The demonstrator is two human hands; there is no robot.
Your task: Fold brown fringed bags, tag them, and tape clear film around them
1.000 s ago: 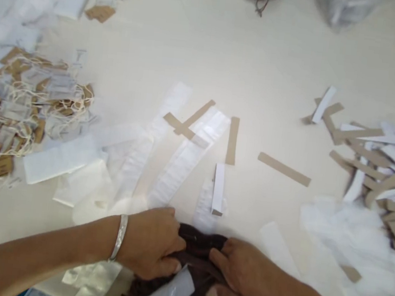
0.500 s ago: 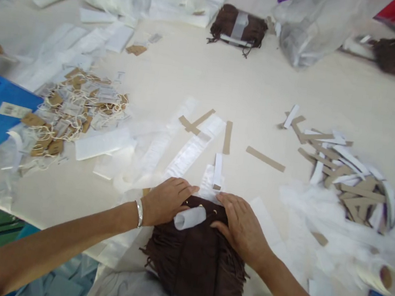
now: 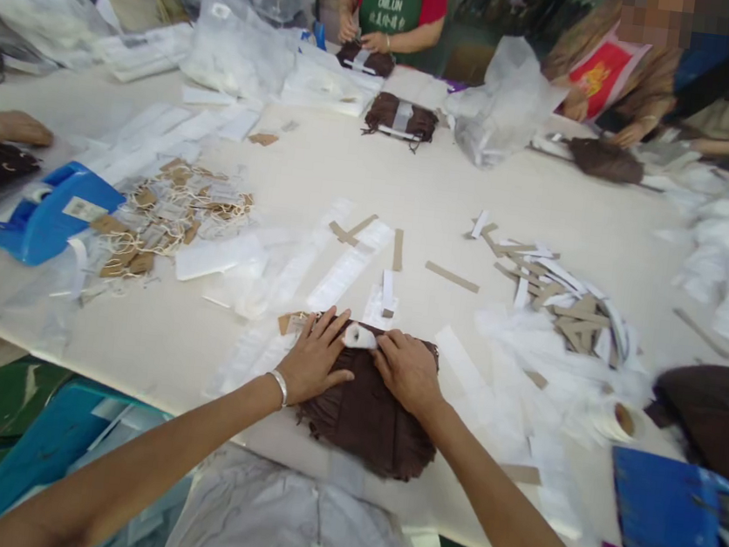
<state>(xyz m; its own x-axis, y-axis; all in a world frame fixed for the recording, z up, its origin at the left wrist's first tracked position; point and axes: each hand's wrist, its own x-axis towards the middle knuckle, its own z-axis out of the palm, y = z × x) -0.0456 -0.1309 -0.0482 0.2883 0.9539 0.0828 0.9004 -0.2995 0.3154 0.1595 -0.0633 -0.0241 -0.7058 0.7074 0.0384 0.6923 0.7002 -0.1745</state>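
Observation:
A folded dark brown fringed cloth [image 3: 369, 419] lies at the near edge of the pale table [image 3: 323, 172]. My left hand [image 3: 313, 358], with a silver bangle on its wrist, rests flat on the cloth's left top corner with fingers spread. My right hand [image 3: 407, 370] lies on the cloth's right top part, fingers pressing near a small white rolled band [image 3: 359, 336] that sits between both hands at the cloth's top edge. A brown paper tag [image 3: 289, 323] peeks out beside my left fingers.
White strips [image 3: 346, 273] and brown card strips [image 3: 451, 276] lie beyond the cloth; a pile of strips [image 3: 565, 301] sits right, tags with string [image 3: 161, 211] left. Blue plastic items [image 3: 48, 215] [image 3: 671, 528] flank me. Other people work at the far side and left.
The view has tilted up, showing the far side of the table and other people. The cloth now lies flat further onto the table, with both my hands spread on its top edge.

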